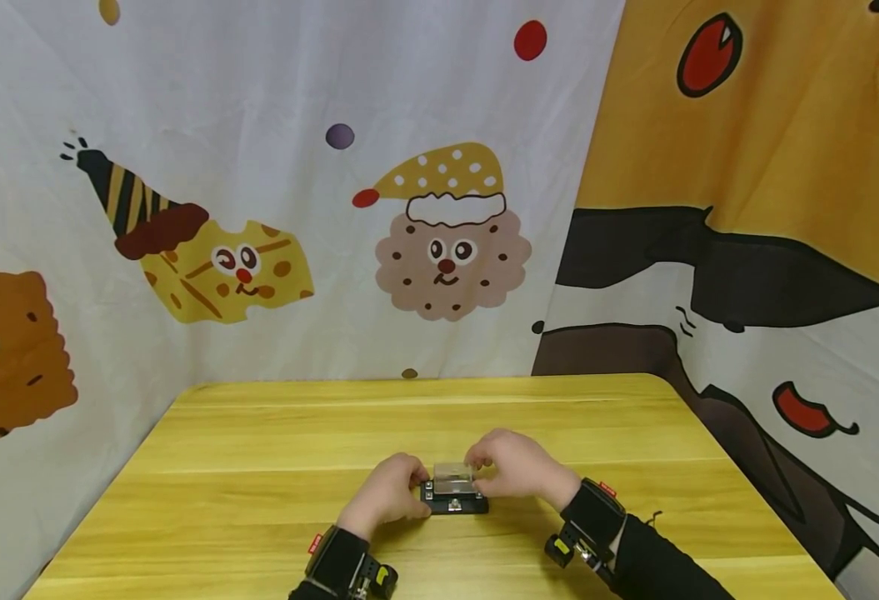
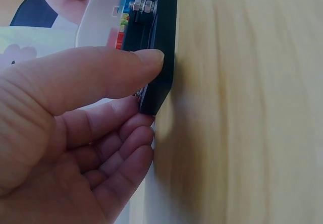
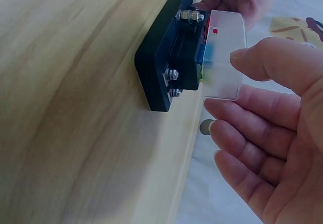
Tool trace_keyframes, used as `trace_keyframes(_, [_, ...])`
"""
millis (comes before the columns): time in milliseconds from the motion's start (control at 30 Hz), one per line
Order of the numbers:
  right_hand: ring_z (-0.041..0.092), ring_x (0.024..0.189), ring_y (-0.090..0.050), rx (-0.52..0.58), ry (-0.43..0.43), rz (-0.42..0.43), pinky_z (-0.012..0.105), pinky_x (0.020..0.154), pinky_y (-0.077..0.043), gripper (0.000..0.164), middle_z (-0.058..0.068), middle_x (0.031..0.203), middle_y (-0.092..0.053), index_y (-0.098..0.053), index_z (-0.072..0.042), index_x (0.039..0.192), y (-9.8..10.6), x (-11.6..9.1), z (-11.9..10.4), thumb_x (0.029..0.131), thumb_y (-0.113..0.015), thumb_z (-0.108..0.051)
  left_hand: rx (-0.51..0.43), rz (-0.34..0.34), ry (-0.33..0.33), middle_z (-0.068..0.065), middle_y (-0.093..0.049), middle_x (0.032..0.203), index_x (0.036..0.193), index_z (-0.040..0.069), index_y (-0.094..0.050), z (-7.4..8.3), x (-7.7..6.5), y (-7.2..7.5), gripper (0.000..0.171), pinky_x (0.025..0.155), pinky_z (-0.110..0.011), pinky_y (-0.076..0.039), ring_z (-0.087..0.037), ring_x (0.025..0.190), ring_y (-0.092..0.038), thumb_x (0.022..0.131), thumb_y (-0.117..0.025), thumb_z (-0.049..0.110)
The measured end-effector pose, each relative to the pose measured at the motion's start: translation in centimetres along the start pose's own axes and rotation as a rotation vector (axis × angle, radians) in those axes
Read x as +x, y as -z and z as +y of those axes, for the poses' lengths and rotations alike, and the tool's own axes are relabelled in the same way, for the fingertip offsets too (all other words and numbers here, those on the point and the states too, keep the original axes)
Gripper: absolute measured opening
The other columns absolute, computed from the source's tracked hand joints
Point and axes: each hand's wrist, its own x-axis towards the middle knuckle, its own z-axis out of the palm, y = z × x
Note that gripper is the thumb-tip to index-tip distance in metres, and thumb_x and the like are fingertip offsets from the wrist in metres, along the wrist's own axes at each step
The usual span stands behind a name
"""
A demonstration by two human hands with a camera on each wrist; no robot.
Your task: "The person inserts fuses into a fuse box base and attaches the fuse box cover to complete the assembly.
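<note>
A small black base (image 1: 454,506) with metal screw terminals (image 3: 173,75) sits on the table. Over its raised middle is a clear, box-shaped plastic cover (image 1: 452,475); red, blue and yellow-green parts show blurred through it. My left hand (image 1: 388,490) grips the left end of the base, thumb on the near side and fingers at the far side, as the left wrist view shows. On the cover's right end, my right hand (image 1: 521,468) pinches with the thumb (image 3: 247,62) and index finger, while the other fingers curve below. Whether the cover is fastened to the base I cannot tell.
The wood-grain table (image 1: 274,425) stretches out around both hands. Behind it hangs a white curtain (image 1: 259,100) with cartoon food figures, and an orange, black and white printed cloth (image 1: 784,167) hangs at the right. Each wrist wears a black strap with a small camera.
</note>
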Motion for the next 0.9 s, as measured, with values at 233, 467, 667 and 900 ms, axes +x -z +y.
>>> trace_keyframes(233, [0.009,0.079,-0.056,-0.013,0.01,0.0,0.026,0.071,-0.048,0.021,-0.004,0.087,-0.066,-0.073,-0.01,0.098,-0.33,0.18,-0.16,0.079,-0.078,-0.019,-0.007,-0.002,-0.006,-0.003,-0.057,0.089,0.093,0.002,-0.067,-0.09,0.02,-0.03,0.038,0.073,-0.036,-0.046,-0.016,0.079,-0.05,0.062,-0.089,0.008])
trace_keyframes(467, [0.007,0.077,-0.051,-0.036,-0.003,-0.022,0.026,0.072,-0.047,0.021,-0.006,0.085,-0.063,-0.073,-0.012,0.099,-0.85,0.33,0.01,0.08,-0.077,-0.021,0.006,0.001,-0.007,-0.001,-0.057,0.088,0.093,0.004,-0.068,-0.16,0.08,-0.06,0.038,0.073,-0.035,-0.046,-0.015,0.077,-0.05,0.062,-0.089,0.01])
trace_keyframes(667, [0.007,0.075,-0.049,-0.049,0.008,-0.028,0.026,0.071,-0.045,0.019,-0.004,0.083,-0.062,-0.072,-0.013,0.097,-0.91,0.35,0.05,0.08,-0.077,-0.021,0.004,-0.003,0.004,-0.002,-0.057,0.088,0.093,0.004,-0.067,-0.16,0.11,-0.08,0.039,0.074,-0.036,-0.046,-0.016,0.078,-0.051,0.061,-0.089,0.009])
trace_keyframes(900, [0.009,0.073,-0.046,-0.075,0.022,-0.022,0.025,0.069,-0.042,0.017,-0.003,0.08,-0.059,-0.07,-0.014,0.093,-0.9,0.33,-0.32,0.079,-0.077,-0.018,-0.003,-0.01,0.008,-0.002,-0.056,0.088,0.093,0.003,-0.067,-0.08,0.1,-0.08,0.039,0.074,-0.037,-0.046,-0.017,0.079,-0.051,0.062,-0.089,0.009])
